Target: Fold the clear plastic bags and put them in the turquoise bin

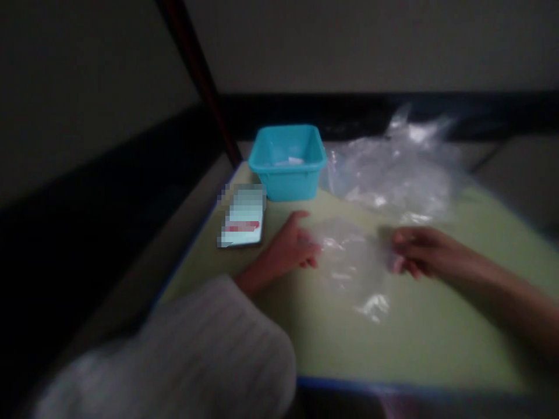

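Observation:
A crumpled clear plastic bag (345, 262) lies between my two hands, low over the table. At its left edge my left hand (297, 247) has its lower fingers closed on the film, while one upper finger sticks out apart. My right hand (419, 250) is at the bag's right side, its fingertips pinched together on the edge; motion blur softens them. The thin film is see-through, so its exact outline is hard to make out.
A turquoise plastic basket (288, 183) with something small and white inside stands at the back. Left of my hands lies a phone-like slab (244, 215), partly pixelated. More clear plastic bags (397, 174) are heaped at the back right. The yellow-green table (393, 355) has a blue edge.

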